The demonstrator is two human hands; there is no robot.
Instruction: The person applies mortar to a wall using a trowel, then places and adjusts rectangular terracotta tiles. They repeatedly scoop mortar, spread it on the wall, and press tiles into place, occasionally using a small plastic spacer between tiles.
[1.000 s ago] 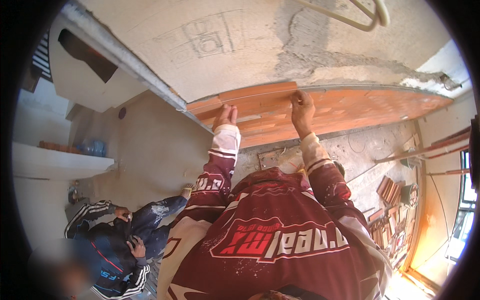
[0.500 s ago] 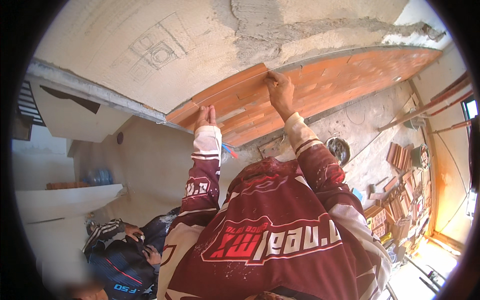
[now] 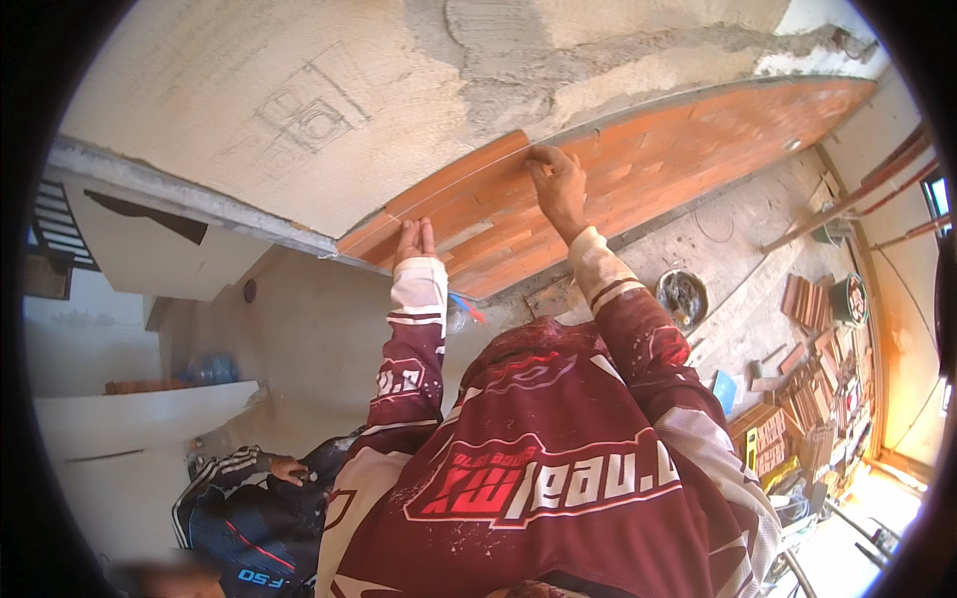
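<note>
Rows of orange-brown brick tiles (image 3: 638, 149) cover the lower part of the wall in front of me. A long top-row tile (image 3: 469, 171) stands above its neighbours, with a thin pale string running across it. Under its left part, my left hand (image 3: 416, 239) rests with straight fingers against the tile faces, holding nothing. At the tile's right end, my right hand (image 3: 560, 189) has thumb and fingers pinched together. Whether the pinch is on the tile's end or the string is hidden.
Wet grey mortar (image 3: 498, 60) and a pencil drawing (image 3: 317, 120) mark the plaster above. A bucket (image 3: 682, 299) stands on the floor below the tiles. Stacked tiles (image 3: 802, 399) lie at the right. A co-worker in a dark jacket (image 3: 249, 528) is low at the left.
Both my hands stay at nearly the same spots on the tiles. The view has shifted slightly. The co-worker's arm and hands have changed position at the lower left.
</note>
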